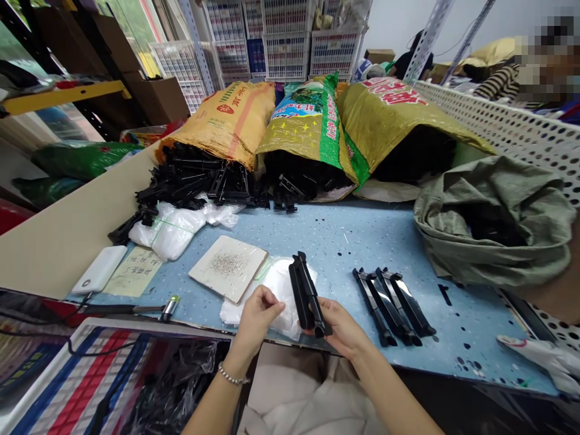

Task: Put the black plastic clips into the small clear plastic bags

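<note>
My right hand (338, 326) grips a long black plastic part (306, 293) by its near end, tilted up above the bench; it looks like two narrow pieces side by side. To its left, my left hand (260, 311) is closed in a pinch over a pile of thin white plastic bags (278, 281). Whether a bag edge is between those fingertips I cannot make out. Several similar black parts (392, 308) lie in a row on the bench to the right. A square board (229, 266) with dark specks lies beside the white bags.
Sacks (226, 121) spill black parts along the back of the blue bench (335, 229). A grey-green sack (493, 223) stands right, beside another person's arm (555, 296). A hammer (168, 308), white power bank (99, 270) and bundled bags (174, 229) lie left.
</note>
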`<action>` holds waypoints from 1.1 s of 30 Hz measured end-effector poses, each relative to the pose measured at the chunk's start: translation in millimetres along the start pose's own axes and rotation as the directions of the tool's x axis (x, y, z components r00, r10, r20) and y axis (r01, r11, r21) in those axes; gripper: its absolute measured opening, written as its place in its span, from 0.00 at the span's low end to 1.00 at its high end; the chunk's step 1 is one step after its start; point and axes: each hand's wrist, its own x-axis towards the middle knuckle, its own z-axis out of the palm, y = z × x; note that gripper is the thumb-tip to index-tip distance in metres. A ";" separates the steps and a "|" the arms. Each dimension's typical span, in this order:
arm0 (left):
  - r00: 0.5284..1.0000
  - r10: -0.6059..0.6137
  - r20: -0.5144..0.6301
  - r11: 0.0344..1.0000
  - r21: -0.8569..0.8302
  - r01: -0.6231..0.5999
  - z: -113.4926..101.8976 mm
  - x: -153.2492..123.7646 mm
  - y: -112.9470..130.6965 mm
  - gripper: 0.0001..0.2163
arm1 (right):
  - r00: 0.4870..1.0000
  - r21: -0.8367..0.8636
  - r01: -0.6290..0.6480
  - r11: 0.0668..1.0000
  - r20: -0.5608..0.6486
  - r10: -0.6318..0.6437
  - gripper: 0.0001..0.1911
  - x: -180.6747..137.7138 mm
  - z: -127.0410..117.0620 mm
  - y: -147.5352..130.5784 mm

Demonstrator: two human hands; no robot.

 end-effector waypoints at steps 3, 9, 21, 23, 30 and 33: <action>0.977 0.211 0.007 0.897 0.396 -0.196 -18.4 -6.7 5.5 0.05 | 0.998 0.008 0.027 1.000 -0.061 -0.026 0.18 -3.0 -8.6 -4.6; 0.940 0.304 0.154 0.683 0.653 -0.328 -8.5 -11.2 1.1 0.19 | 0.997 0.113 -0.014 0.993 -0.076 0.022 0.19 -43.4 -13.5 5.2; 0.733 0.309 0.606 0.617 0.459 -0.640 16.9 -57.8 15.1 0.37 | 0.996 0.159 -0.059 0.986 -0.059 0.069 0.16 -21.7 -9.0 35.2; 0.750 0.272 0.603 0.673 0.438 -0.596 22.6 -66.6 21.7 0.35 | 0.976 -0.159 0.131 0.979 -0.156 -0.155 0.15 -21.8 4.1 31.5; 0.935 0.027 0.353 0.760 0.600 -0.248 -58.0 -95.1 66.5 0.12 | 0.976 -0.807 0.162 0.567 0.047 -0.212 0.19 -69.6 -7.9 -8.5; 0.951 -0.212 0.225 0.662 0.749 -0.030 -120.0 -101.0 62.5 0.10 | 0.763 -0.984 -0.164 0.064 -0.167 -0.624 0.20 -76.8 -58.5 -32.6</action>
